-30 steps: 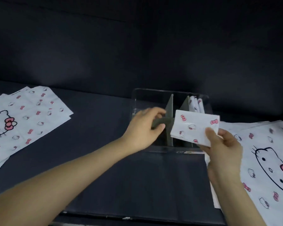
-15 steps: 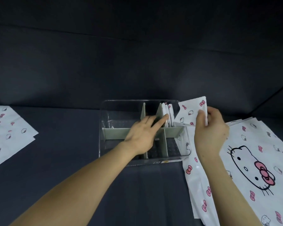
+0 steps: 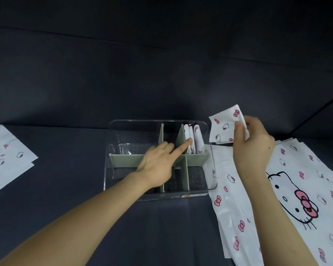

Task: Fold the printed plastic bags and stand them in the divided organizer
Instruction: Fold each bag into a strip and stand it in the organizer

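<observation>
Head view: the stowing step is judged to be in hand, with one bag folded and ready to be stood among the others. A folded bag point(image 3: 223, 127), white with pink bows, is pinched between the thumb and fingers of the right hand point(image 3: 252, 144) and is held up in the air just off the far right corner of the clear organizer point(image 3: 112, 143), not yet inside it. The left hand point(image 3: 158, 164) is reached across the green dividers point(image 3: 127, 160); nothing is gripped by it, and its index finger point(image 3: 181, 147) is stretched out with the tip laid against the standing folded bags point(image 3: 195, 139) in the back right compartment, right by the divider. A gap for the newcomer seems to be being opened or held there, though how wide it is cannot be told. The other compartments appear unfilled. A stack of flat bags point(image 3: 296, 189) with the large cat print is spread on the dark cloth point(image 3: 65, 208) to the right, its edge tucked against the organizer's side, and more flat sheets point(image 3: 8, 154) are seen at the far left, so plenty of folding is judged to be left. For the next move, the pinched bag would need to be carried over the rim, turned edge-down and slid in beside the fingertip, with the fold kept closed so it is not sprung open on release.
</observation>
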Demonstrator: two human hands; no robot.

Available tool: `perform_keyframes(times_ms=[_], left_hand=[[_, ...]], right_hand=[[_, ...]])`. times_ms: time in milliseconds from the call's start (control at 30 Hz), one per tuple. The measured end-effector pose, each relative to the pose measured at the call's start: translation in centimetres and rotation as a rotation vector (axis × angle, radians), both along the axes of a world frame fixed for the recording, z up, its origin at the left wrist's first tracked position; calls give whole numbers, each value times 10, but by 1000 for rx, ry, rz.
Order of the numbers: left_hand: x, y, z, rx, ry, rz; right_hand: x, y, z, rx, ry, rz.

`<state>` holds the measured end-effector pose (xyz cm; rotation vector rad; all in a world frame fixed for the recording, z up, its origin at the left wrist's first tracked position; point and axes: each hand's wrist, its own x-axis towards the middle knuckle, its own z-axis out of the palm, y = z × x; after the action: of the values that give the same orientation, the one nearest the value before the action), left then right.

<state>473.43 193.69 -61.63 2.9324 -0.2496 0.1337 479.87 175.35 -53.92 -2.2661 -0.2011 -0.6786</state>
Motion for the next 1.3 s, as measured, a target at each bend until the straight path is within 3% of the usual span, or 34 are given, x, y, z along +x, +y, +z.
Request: perform_keyframes(times_ms=[100,267,433,567,767,933,1133,1233,1300], left_hand=[[-2,-5,7,8,6,36],[14,-8,8,-91,-296,-20],[27,-10,8,-121,-45,-55],[27,-11,5,-145,-52,-44],[26,-13,3,-157,-58,-37],[25,-10,0,-183,-83,-44],[22,-11,1,-186,-55,-21],[15,-6,8,-198,-84,-25],[4,4,15,-189,-146,-20]], right_hand=[[-2,0,-1,-68,-23,50],[-1,14,-14,-153,-3,116],[2,20,-18,-168,148,110],[5,17,-14,-217,207,41],[10,29,-33,-405,316,162],[1,27,-24,-265,287,38],[1,36,-35,-310,407,34],[-3,37,-35,-332,361,20],[-13,38,-35,-384,227,-23]])
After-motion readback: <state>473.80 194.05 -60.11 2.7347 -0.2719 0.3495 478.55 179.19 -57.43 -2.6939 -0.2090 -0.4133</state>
